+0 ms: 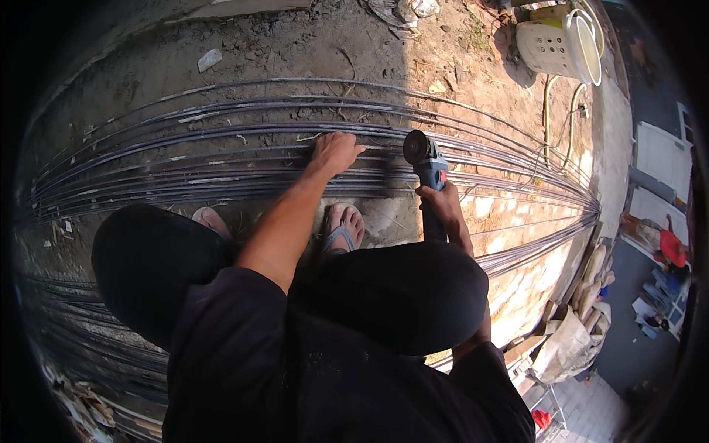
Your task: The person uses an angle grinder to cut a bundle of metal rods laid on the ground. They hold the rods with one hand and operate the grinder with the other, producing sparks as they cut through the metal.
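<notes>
The right hand (pixel 442 204) is wrapped around the body of a grinder (pixel 430 176), fingers closed on it, with the disc (pixel 417 147) at its far end over the long metal rods (pixel 229 177). The rods lie on the ground in loose, nearly parallel lines, running across in front of the person's feet. The left hand (pixel 337 153) is down among them, its fingers partly bent; whether they grip a rod or only rest there cannot be told.

The main danger is the short gap between the disc and the left hand. Whether the disc is spinning is not clear, but if it is, a snag between neighbouring rods could make the tool kick, and a one-handed hold might not check it. The rods look free to roll or spring, so a shift under the left hand could spoil its support or pull it toward the disc. The foot (pixel 351 219) nearest the grinder wears only an open sandal (pixel 340 236), so sparks, a dropped tool or a jumping rod could hurt the bare toes.
</notes>
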Available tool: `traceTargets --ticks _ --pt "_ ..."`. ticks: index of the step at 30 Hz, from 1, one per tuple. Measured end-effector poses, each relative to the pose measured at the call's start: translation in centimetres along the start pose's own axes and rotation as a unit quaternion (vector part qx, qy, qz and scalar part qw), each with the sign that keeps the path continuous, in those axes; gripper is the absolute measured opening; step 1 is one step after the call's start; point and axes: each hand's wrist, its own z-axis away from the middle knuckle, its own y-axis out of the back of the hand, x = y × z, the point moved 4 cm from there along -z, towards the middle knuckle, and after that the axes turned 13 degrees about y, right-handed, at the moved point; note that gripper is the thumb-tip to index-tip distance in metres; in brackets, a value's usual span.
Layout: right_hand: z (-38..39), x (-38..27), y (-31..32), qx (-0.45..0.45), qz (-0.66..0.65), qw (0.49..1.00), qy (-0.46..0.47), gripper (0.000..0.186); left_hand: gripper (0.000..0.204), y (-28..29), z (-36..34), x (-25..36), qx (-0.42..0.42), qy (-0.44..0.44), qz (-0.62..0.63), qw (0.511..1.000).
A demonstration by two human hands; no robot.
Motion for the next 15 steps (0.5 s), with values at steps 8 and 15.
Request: traceTargets --ticks 8,15 --pt "-1.1 -0.8 -0.9 -0.037 0.055 0.998 -0.005 0.035 0.043 -0.2 0.1 -0.3 0.008 -0.003 0.022 1.0" --pt "-0.8 -1.6 -1.8 -0.05 0.042 0.998 -0.019 0.034 0.044 -0.3 0.1 -0.4 -0.005 -0.001 0.019 1.0"
